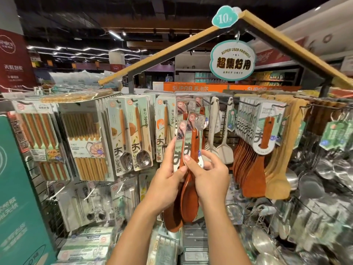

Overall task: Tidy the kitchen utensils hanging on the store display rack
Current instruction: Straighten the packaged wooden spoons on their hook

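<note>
Two carded brown wooden rice spoons [192, 190] are held up in front of the display rack [225, 104]. My left hand [166, 180] grips the left card and spoon handle. My right hand [210, 178] pinches the front spoon's card [196, 129] near its lower edge, thumb on the front. More rice spoons of the same kind hang on a hook [191, 108] just behind. The spoons' bowls hang below my hands.
Carded chopsticks [86, 142], metal spoons [133, 136] and a fork [165, 129] hang to the left. White spatulas [225, 146], wooden spatulas [254, 165] and steel ladles [328, 175] hang to the right. Empty hooks [223, 102] jut out. A teal sign panel [17, 197] stands at the left.
</note>
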